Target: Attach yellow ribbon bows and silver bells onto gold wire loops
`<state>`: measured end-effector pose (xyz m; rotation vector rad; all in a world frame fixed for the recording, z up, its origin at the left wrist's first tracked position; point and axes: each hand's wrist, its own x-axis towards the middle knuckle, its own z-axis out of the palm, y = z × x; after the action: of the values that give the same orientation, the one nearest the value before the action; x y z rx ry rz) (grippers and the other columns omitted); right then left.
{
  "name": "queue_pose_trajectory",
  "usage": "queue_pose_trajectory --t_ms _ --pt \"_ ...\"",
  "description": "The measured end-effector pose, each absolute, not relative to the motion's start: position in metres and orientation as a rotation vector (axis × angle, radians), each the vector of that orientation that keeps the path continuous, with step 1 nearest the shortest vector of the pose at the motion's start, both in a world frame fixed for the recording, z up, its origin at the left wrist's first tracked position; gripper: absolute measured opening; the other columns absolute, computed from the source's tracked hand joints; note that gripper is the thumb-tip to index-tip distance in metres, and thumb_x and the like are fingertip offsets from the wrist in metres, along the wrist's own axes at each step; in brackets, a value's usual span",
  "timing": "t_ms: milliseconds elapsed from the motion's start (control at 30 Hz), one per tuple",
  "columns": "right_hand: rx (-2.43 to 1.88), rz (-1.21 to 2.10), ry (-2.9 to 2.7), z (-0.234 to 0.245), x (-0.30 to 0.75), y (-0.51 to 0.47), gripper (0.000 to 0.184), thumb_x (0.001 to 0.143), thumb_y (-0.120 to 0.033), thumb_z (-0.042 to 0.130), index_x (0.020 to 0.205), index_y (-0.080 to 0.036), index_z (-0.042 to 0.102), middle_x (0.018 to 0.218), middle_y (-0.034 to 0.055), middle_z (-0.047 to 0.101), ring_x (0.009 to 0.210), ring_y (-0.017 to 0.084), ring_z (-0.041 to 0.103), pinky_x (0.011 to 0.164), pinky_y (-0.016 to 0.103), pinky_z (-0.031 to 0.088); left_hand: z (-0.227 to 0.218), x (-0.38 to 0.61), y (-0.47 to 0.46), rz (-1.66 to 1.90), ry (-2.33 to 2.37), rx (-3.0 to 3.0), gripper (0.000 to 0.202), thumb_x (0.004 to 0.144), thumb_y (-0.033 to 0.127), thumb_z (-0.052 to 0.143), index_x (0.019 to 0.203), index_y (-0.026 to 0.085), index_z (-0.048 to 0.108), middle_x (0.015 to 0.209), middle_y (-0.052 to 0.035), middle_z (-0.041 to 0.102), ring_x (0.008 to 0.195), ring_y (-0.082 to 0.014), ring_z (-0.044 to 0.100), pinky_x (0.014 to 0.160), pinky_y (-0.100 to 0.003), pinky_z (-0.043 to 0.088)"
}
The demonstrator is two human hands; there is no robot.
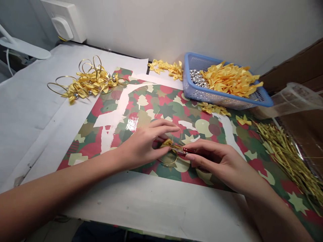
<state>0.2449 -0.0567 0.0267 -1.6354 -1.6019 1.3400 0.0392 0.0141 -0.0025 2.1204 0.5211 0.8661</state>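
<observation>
Forearms (83, 181) lie at eight and four o'clock; at dial centre, I see left hand (143, 144) pinching a yellow bow (166, 143) with gold wire (168, 163), right hand (222, 159) pinching a red tool (187, 151); its slipping could bend the wire.

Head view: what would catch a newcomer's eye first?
Probably the blue basket at the back right, heaped with yellow ribbon pieces beside silver beads. Next, the red, green and cream patterned sheet, where the left hand and right hand meet at a yellow bow. Then, back left, the cluster of bows and wire loops.
</observation>
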Motion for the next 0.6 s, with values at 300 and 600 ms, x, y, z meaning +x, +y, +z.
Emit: queue_pose_trajectory --t_ms 300,600 --pt "-1.669 1.413 -1.501 0.0273 0.246 -0.0563 0.032 0.075 -0.047 0.065 0.086 -0.018 0.069 0.076 0.0059 0.066 0.059 0.014 0.056 0.051 0.024 0.048 -0.0029 0.0387 0.0145 0.857 0.531 2.107 0.038 0.077 0.004 0.057 0.114 0.015 0.057 0.116 -0.0113 0.059 0.083 -0.0124 0.065 0.07 -0.025 0.06" --pt "-1.672 1.487 -1.445 0.0279 0.2452 -0.0543 0.032 0.076 -0.048 0.064 0.084 -0.017 0.069 0.071 0.0049 0.063 0.057 0.012 0.052 0.047 0.022 0.043 -0.0024 0.0391 0.0143 0.856 0.543 2.116 0.038 0.077 0.005 0.058 0.113 0.016 0.058 0.116 -0.0101 0.059 0.081 -0.012 0.066 0.07 -0.024 0.06"
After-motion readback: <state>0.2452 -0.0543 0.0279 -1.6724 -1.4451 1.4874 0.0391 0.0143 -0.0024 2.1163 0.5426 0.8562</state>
